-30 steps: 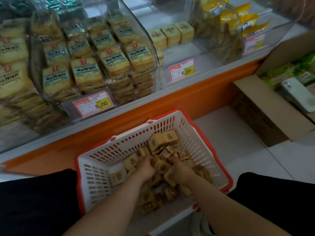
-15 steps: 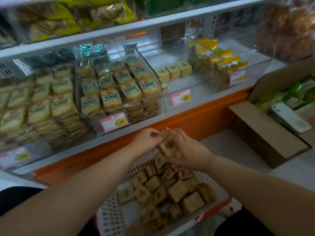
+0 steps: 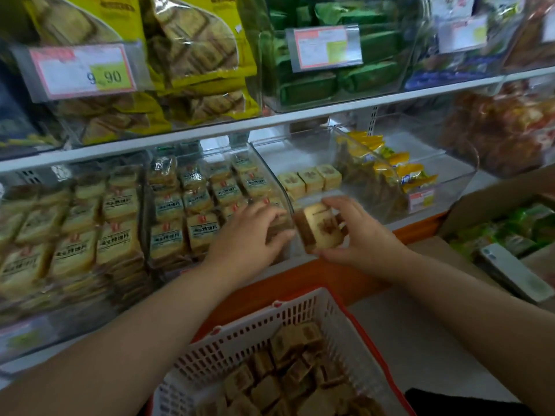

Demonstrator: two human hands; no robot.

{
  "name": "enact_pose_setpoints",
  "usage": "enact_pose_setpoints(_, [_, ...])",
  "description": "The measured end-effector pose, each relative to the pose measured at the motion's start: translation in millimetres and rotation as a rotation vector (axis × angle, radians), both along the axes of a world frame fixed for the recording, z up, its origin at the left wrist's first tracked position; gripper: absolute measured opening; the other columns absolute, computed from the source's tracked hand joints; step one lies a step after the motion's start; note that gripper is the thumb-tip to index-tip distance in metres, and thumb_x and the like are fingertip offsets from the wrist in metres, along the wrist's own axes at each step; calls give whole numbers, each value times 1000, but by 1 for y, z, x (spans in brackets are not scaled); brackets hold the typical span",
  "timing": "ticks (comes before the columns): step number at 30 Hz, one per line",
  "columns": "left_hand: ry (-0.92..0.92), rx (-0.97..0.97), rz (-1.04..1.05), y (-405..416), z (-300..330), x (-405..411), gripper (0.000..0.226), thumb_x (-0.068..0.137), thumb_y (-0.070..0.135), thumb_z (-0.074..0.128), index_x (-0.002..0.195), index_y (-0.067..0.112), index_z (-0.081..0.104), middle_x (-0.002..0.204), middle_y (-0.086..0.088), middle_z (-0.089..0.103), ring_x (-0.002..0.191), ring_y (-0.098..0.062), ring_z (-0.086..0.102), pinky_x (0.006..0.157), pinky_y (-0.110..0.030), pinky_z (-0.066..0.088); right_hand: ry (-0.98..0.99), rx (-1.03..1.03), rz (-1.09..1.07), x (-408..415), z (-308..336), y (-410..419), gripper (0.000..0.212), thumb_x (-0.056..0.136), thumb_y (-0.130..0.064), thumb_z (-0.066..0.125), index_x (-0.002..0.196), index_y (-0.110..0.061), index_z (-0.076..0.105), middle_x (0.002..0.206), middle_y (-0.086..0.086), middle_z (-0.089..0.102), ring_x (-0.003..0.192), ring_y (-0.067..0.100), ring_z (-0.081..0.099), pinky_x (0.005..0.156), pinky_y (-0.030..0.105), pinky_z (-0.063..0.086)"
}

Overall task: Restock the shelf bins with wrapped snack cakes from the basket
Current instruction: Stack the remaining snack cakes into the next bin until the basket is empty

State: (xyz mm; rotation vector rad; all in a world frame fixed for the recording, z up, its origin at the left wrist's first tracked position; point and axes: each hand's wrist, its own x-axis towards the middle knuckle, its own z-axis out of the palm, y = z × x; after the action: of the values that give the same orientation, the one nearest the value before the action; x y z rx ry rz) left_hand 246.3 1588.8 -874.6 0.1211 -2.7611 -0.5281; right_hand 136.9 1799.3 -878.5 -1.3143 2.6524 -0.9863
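Note:
My right hand (image 3: pixel 357 235) grips a small stack of wrapped square snack cakes (image 3: pixel 322 228) at the front lip of a clear shelf bin (image 3: pixel 303 151). A row of three matching cakes (image 3: pixel 309 178) stands further back in that bin. My left hand (image 3: pixel 252 232) reaches beside the stack at the bin's front, its fingers curled round another wrapped cake that is mostly hidden. Below, the white basket with a red rim (image 3: pixel 240 340) holds several more brown wrapped cakes (image 3: pixel 288 379).
Left of the bin are bins packed with labelled cake packs (image 3: pixel 192 217). To its right is a bin of yellow snack packs (image 3: pixel 390 172). The upper shelf (image 3: pixel 270 121) holds yellow and green packets. An open cardboard box (image 3: pixel 468 211) with green packs and a phone (image 3: pixel 510 274) stands at right.
Both hands rose from the basket with cakes and moved forward to the clear bin's front edge. The view lifted toward the shelves, and the basket now sits lower in frame.

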Motion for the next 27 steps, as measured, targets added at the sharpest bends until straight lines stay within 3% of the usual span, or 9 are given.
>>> enact_pose_setpoints(2, [12,-311,7,-10,-2,-7,58,93,47,57,145,33,37,144,8,35,134,-18,31,108,-42,34,-23,-37,-76,-26,3,-10,89,70,-52,77,143,-29,33,132,-12,38,108,9,50,85,26,46])
enact_pose_setpoints(5, [-116,-387,3,-18,-9,-18,74,92,42,61,153,33,20,160,3,12,145,-25,12,115,-47,22,-37,-47,-136,-65,3,-33,90,73,-45,81,146,-23,32,141,-6,37,108,9,49,89,30,47])
enact_pose_setpoints(9, [-56,-440,-17,-20,-16,-25,77,90,45,62,153,32,20,157,5,27,144,-21,21,115,-42,20,-121,64,-157,-116,-5,-71,95,70,-33,86,146,-19,30,140,6,41,112,14,49,93,27,42])
enact_pose_setpoints(12, [-9,-449,-26,-23,-20,-24,79,86,45,68,152,30,29,152,5,39,139,-22,35,113,-43,29,-104,350,-169,-148,-13,-93,93,69,-32,86,141,-10,31,141,14,39,128,31,45,103,44,45])
enact_pose_setpoints(15, [18,-493,-30,-25,-23,-23,82,80,47,74,150,27,36,147,4,46,135,-21,44,108,-43,36,-181,529,-159,-159,-22,-107,91,70,-34,85,140,-12,31,132,12,49,107,29,61,89,44,54])
enact_pose_setpoints(18, [21,-485,-38,-25,-23,-23,85,74,46,80,147,25,43,143,2,52,131,-22,49,105,-44,41,-283,541,-137,-163,-33,-113,92,71,-35,85,141,-15,29,122,6,55,82,20,68,72,34,58])
enact_pose_setpoints(22, [16,-467,-46,-25,-23,-23,83,78,45,77,150,26,38,147,2,47,135,-21,44,109,-42,36,-228,566,-150,-165,-38,-112,94,75,-39,82,148,-13,30,145,13,38,115,29,57,93,40,51])
enact_pose_setpoints(25, [-2,-445,-53,-25,-24,-23,82,87,44,69,155,28,25,155,3,36,142,-20,33,115,-41,24,-316,567,-218,-164,-44,-113,91,79,-27,80,149,-4,27,149,16,34,115,32,57,75,33,57])
enact_pose_setpoints(27, [-9,-431,-53,-24,-25,-24,82,91,43,64,156,30,17,158,4,29,145,-19,25,117,-40,17,-377,527,-245,-165,-47,-115,88,81,-21,80,147,-2,26,141,18,44,107,31,62,76,36,58])
